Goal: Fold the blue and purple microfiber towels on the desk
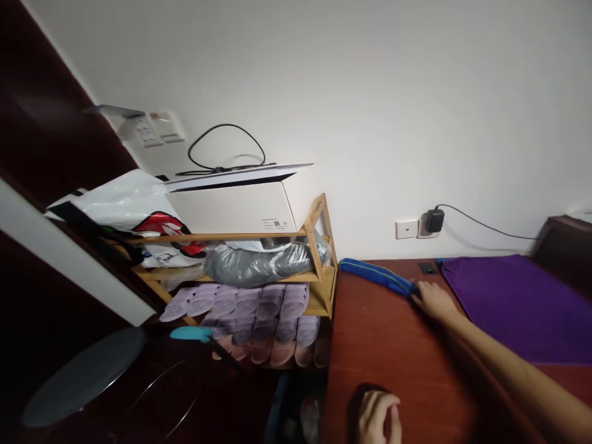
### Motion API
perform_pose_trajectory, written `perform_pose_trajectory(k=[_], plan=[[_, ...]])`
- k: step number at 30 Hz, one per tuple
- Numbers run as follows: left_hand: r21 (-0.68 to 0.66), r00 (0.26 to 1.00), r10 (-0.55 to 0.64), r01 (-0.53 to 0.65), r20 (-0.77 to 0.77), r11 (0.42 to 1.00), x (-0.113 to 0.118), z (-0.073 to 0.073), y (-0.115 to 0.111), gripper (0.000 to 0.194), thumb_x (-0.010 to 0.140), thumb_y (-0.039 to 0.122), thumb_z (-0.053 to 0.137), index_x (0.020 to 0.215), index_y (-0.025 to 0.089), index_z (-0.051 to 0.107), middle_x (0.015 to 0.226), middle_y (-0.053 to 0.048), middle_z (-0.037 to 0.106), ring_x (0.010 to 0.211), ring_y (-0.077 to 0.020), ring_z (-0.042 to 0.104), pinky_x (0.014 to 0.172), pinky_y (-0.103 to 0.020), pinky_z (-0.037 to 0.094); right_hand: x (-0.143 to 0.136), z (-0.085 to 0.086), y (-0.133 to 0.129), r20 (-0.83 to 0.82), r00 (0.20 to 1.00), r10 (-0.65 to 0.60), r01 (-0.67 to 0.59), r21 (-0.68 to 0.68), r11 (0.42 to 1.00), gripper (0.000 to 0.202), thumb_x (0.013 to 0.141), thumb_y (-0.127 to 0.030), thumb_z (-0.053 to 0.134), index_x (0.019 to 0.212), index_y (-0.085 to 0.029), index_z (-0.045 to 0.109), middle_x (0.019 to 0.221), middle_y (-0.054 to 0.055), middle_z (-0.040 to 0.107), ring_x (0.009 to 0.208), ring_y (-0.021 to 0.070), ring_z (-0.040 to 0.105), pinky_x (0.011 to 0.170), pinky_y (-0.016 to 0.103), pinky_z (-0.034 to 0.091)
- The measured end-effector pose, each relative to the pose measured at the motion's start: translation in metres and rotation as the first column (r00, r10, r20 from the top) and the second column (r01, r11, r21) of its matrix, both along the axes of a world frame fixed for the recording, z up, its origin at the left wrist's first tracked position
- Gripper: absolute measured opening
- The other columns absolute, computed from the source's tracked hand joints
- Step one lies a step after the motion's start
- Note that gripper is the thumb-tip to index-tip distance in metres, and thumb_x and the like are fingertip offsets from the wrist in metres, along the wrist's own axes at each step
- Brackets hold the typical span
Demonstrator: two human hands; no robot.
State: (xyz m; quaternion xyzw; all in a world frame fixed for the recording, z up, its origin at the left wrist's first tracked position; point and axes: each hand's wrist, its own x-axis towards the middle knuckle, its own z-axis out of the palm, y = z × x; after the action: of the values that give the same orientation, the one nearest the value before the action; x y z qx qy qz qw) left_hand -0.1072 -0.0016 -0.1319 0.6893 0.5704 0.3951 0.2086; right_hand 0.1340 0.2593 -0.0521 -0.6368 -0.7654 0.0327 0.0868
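Observation:
At the far left part of the red-brown table (383,333), my right hand (435,300) reaches forward with its fingers closed round the dark near end of a long blue duster-like tool (377,274). Its narrow blue body has a yellow-green line along it and lies along the table's back edge. I cannot make out its exact kind. My left hand (379,417) is low in the view, over the table's left front, with the fingers curled in and nothing visible in them. A purple cloth (518,308) lies flat on the table to the right of my right hand.
Left of the table stands a wooden rack (319,246) with a white box (235,206), a plastic bag (134,200) and several lilac slippers (250,301). A round grey stool (87,376) is lower left. A black plug (435,220) with a cord sits on the wall.

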Motion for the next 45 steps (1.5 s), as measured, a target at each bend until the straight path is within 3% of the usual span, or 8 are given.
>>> perform_pose_trajectory(k=[5, 10, 14, 18, 24, 32, 38, 45], plan=[[-0.031, 0.980, 0.090, -0.086, 0.179, 0.996, 0.003, 0.027, 0.003, 0.035, 0.105, 0.044, 0.043, 0.117, 0.029, 0.072, 0.117, -0.010, 0.076, 0.108, -0.0262, 0.071, 0.098, -0.042, 0.059, -0.032, -0.025, -0.130, -0.326, 0.945, 0.008, -0.071, -0.181, 0.981, 0.032, 0.097, -0.055, 0.050, 0.109, -0.027, 0.059, 0.096, 0.010, 0.076, 0.088, 0.0293, 0.073, 0.071, 0.035, 0.048], [-0.104, 0.989, 0.058, -0.045, 0.134, 0.994, 0.045, 0.061, -0.006, 0.032, 0.103, 0.046, 0.048, 0.118, 0.028, 0.071, 0.116, -0.009, 0.075, 0.108, -0.0239, 0.070, 0.097, -0.037, 0.057, -0.041, -0.044, -0.206, -0.815, 0.574, -0.076, -0.312, -0.304, 0.900, 0.054, 0.080, -0.081, 0.056, 0.078, -0.028, 0.047, 0.066, -0.002, 0.065, 0.057, 0.0179, 0.063, 0.056, 0.028, 0.046], [-0.168, 0.981, 0.133, -0.108, 0.144, 0.980, 0.074, 0.064, -0.014, 0.028, 0.101, 0.045, 0.052, 0.113, 0.028, 0.072, 0.116, -0.007, 0.075, 0.110, -0.0236, 0.070, 0.098, -0.035, 0.055, -0.025, -0.036, -0.228, -0.865, 0.338, -0.371, -0.425, -0.492, 0.760, 0.073, 0.063, -0.097, 0.057, 0.079, -0.028, 0.041, 0.049, -0.008, 0.053, 0.039, 0.0109, 0.049, 0.041, 0.021, 0.037], [-0.244, 0.984, 0.147, -0.120, 0.097, 0.962, 0.085, 0.067, -0.017, 0.023, 0.098, 0.045, 0.058, 0.102, 0.026, 0.069, 0.102, -0.005, 0.078, 0.096, -0.0225, 0.073, 0.086, -0.032, 0.056, -0.002, -0.025, -0.242, -0.900, 0.216, -0.379, -0.439, -0.437, 0.785, 0.072, 0.064, -0.094, 0.064, 0.080, -0.026, 0.044, 0.054, -0.006, 0.060, 0.048, 0.0102, 0.058, 0.049, 0.020, 0.046], [-0.227, 0.967, 0.182, -0.220, -0.177, 0.949, 0.094, 0.077, -0.019, 0.015, 0.091, 0.037, 0.067, 0.090, 0.022, 0.063, 0.097, -0.006, 0.071, 0.095, -0.0224, 0.069, 0.088, -0.033, 0.052, 0.015, -0.026, -0.251, -0.896, 0.174, -0.408, -0.385, -0.443, 0.810, 0.077, 0.055, -0.094, 0.069, 0.079, -0.026, 0.042, 0.058, -0.004, 0.064, 0.054, 0.0148, 0.067, 0.055, 0.027, 0.056], [-0.246, 0.958, 0.257, -0.282, -0.127, 0.928, 0.093, 0.074, -0.024, 0.014, 0.082, 0.014, 0.063, 0.073, 0.023, 0.058, 0.069, 0.002, 0.065, 0.072, -0.0181, 0.068, 0.071, -0.027, 0.049, 0.021, -0.022, -0.253, -0.897, 0.194, -0.397, -0.379, -0.442, 0.813, 0.068, 0.066, -0.085, 0.070, 0.080, -0.026, 0.041, 0.062, -0.005, 0.064, 0.057, 0.0163, 0.071, 0.053, 0.025, 0.056], [-0.180, 0.917, 0.357, -0.327, 0.177, 0.928, 0.068, 0.103, -0.023, 0.005, 0.084, 0.026, 0.059, 0.080, 0.023, 0.060, 0.072, 0.000, 0.069, 0.069, -0.0183, 0.069, 0.066, -0.028, 0.051, 0.049, 0.014, -0.248, -0.939, 0.205, -0.276, -0.304, -0.330, 0.894, 0.064, 0.068, -0.084, 0.067, 0.070, -0.026, 0.041, 0.052, -0.007, 0.056, 0.046, 0.0127, 0.058, 0.044, 0.024, 0.046], [-0.077, 0.611, 0.313, -0.381, 0.727, 0.921, -0.016, 0.209, -0.010, 0.026, 0.080, 0.045, 0.067, 0.087, 0.022, 0.056, 0.076, 0.003, 0.062, 0.061, -0.0146, 0.064, 0.062, -0.029, 0.058, 0.158, 0.120, -0.248, -0.986, -0.060, -0.153, -0.058, -0.150, 0.987, 0.054, 0.065, -0.067, 0.085, 0.077, -0.024, 0.055, 0.061, 0.000, 0.065, 0.053, 0.0137, 0.062, 0.048, 0.023, 0.050]])
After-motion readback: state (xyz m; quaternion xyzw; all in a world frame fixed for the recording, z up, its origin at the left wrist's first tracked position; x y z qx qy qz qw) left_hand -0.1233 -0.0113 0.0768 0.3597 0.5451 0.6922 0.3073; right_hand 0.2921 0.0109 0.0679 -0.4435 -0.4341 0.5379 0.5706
